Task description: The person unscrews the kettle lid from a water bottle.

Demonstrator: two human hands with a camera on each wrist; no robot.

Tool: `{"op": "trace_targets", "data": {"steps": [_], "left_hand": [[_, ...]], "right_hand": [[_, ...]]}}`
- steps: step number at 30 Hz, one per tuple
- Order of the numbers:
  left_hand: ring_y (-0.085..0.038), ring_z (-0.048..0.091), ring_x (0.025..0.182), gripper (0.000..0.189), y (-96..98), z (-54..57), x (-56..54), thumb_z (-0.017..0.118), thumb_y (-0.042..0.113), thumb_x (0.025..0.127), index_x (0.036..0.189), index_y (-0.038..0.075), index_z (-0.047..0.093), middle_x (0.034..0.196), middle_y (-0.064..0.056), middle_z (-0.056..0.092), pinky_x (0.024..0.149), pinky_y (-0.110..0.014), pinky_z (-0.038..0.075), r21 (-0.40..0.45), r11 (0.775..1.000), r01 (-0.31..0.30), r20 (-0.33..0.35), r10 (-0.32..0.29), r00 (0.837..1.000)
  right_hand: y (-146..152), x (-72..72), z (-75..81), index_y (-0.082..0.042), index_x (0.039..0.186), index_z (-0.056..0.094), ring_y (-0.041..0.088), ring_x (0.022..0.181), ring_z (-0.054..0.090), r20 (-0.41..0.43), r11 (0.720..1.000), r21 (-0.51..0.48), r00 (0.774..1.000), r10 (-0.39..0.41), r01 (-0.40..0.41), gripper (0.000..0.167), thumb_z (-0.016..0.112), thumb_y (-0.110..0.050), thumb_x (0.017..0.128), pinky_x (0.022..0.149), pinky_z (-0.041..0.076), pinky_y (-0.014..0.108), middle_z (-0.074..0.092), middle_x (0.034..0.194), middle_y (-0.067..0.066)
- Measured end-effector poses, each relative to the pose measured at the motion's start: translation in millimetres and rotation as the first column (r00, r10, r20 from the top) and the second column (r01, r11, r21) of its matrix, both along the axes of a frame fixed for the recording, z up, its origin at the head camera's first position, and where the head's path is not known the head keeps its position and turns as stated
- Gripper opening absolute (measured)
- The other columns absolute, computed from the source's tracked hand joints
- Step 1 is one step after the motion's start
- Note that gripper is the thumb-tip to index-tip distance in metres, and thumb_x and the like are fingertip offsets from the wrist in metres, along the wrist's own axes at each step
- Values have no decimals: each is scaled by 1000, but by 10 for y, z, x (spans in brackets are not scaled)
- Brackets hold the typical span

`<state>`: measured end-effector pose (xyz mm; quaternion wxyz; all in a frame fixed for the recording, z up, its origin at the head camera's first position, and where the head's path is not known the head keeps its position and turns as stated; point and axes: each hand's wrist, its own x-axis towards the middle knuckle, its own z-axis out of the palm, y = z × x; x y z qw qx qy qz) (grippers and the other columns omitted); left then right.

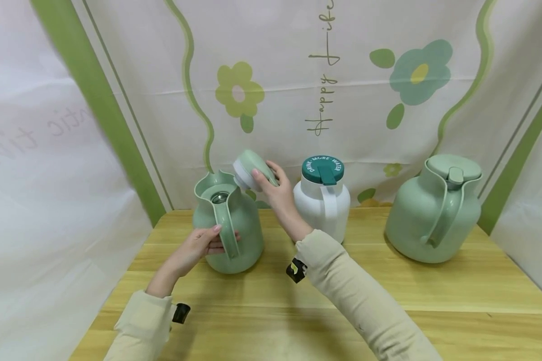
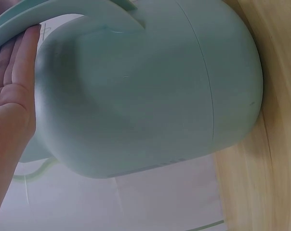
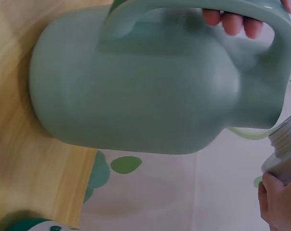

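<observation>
A light green jug (image 1: 250,233) stands upright at the left of the table, its mouth uncovered and a round inner opening showing. My left hand (image 1: 198,245) grips its handle (image 1: 226,228), thumb on the near side and fingers through the loop; in the right wrist view the fingertips (image 3: 232,24) come out beyond it. Just right of the jug's mouth, my right hand (image 1: 275,185) holds a green-topped lid (image 1: 255,163), tilted with its white lower part toward the jug. Threads show on that lid's lower end (image 3: 285,137) in the right wrist view.
A white jug (image 1: 341,210) with a dark green lid (image 1: 322,169) stands behind my right forearm. Farther right is a second green jug (image 1: 426,220) with its lid on. A patterned cloth (image 1: 284,115) hangs behind the wooden table (image 1: 253,326).
</observation>
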<state>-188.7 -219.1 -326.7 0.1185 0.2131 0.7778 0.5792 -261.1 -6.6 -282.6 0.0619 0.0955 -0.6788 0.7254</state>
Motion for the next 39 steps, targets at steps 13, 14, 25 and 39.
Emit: {"op": "trace_targets", "data": {"steps": [13,14,25,39], "left_hand": [[2,64,104,62,7,-11,-11,29,37,105,130,-18,46,130,-37,50,93,-27,55,-3,1000,-4,-5,4,1000],[2,64,104,63,8,-11,-11,29,37,105,130,-18,46,130,-37,51,93,-27,55,-3,1000,-3,-5,3,1000],[2,63,104,62,8,-2,-1,29,36,105,130,-19,45,130,-38,50,90,-22,54,4,1000,1,-8,-1,1000],[2,63,105,61,3,7,-1,29,35,106,130,-19,45,130,-38,49,90,-20,54,6,1000,15,-12,-15,1000]], "right_hand": [[77,31,-234,-12,144,40,27,116,51,20,1000,-9,1000,19,-19,57,57,-35,95,99,50,41,45,135,16],[79,31,-241,-12,144,39,27,115,52,21,1000,-9,1000,19,-19,57,57,-34,95,99,50,40,46,135,17],[86,8,-292,-19,144,39,29,128,43,51,998,65,999,4,-7,71,74,-34,84,106,43,46,37,146,10],[140,94,-382,-8,142,37,29,121,50,173,991,-134,983,54,-31,59,63,-27,93,107,45,42,39,143,15]]}}
